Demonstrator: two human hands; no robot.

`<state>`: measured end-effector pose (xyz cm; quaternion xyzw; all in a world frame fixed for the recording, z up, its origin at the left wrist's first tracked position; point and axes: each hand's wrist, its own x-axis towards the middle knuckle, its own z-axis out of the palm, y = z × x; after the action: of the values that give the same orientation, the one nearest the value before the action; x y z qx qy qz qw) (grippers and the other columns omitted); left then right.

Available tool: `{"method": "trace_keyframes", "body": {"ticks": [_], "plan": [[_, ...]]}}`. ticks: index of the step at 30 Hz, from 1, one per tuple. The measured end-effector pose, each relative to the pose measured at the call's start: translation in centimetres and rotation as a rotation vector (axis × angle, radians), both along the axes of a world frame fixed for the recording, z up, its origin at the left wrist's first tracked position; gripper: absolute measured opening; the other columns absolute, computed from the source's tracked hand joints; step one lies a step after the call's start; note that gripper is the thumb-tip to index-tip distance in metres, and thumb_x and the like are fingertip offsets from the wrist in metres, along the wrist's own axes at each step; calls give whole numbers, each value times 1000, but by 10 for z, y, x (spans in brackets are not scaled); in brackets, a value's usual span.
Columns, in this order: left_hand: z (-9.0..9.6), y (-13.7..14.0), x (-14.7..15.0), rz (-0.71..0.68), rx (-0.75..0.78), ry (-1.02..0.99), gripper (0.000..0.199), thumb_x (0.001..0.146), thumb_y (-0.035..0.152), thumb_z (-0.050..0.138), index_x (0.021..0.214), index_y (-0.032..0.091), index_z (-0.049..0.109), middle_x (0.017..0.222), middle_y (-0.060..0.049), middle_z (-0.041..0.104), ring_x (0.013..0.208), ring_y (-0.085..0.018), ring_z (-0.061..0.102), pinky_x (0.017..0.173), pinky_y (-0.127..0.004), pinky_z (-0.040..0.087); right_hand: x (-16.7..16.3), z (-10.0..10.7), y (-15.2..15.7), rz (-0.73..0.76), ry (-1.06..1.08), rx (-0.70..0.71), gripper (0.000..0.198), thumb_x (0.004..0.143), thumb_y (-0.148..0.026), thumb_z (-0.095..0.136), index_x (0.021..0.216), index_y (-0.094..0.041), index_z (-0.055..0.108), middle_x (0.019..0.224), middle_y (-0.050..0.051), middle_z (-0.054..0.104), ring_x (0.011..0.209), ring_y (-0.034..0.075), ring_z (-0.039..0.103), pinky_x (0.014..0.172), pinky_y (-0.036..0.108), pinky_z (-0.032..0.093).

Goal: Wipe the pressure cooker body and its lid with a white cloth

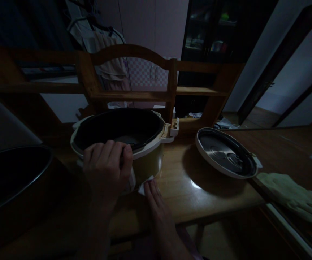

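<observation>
A rice cooker with a greenish body and a pale rim stands uncovered on the wooden table. Its dark inside faces up. My left hand is closed over the near side of its rim, fingers curled. Low at the cooker's front, my right hand presses a small white cloth or tissue under its fingertips, where the body meets the tabletop. The round lid lies apart to the right, its metal inner side up.
A large dark pot stands at the left. Behind the table rises a wooden shelf frame. A pale crumpled cloth lies at the right, past the lid. The table's front edge runs close below my right hand.
</observation>
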<state>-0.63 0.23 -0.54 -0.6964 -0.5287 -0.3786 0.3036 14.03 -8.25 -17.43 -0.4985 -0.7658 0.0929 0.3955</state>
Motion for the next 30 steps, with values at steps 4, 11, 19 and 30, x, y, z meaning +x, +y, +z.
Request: {"method": "trace_keyframes", "body": {"ticks": [4,11,19,30], "plan": [[1,0,1,-13,6,-13,16,93,29,45,79,23,48,73,-3,51,79,-22,47,86,-39,36,4,18,-5,52,84,-31,84,83,8,30,158,-23,10,163,8,18,147,20,24,114,40,38],[1,1,1,-47,11,-37,15,92,29,46,79,23,51,73,-3,52,79,-22,47,85,-40,35,-1,34,0,27,53,-17,79,86,6,31,158,-21,13,163,12,13,147,24,25,111,40,43],[1,0,0,-55,6,-42,15,91,29,46,80,23,53,74,-4,54,78,-22,47,84,-40,36,-7,27,1,-6,30,-21,75,89,5,28,158,-19,9,162,15,12,147,26,25,109,42,43],[0,0,1,-47,-3,-44,14,92,29,46,80,23,51,75,-4,54,79,-22,48,86,-41,35,-6,24,1,-20,9,-45,76,87,7,29,157,-17,13,162,15,12,146,24,26,109,39,43]]}}
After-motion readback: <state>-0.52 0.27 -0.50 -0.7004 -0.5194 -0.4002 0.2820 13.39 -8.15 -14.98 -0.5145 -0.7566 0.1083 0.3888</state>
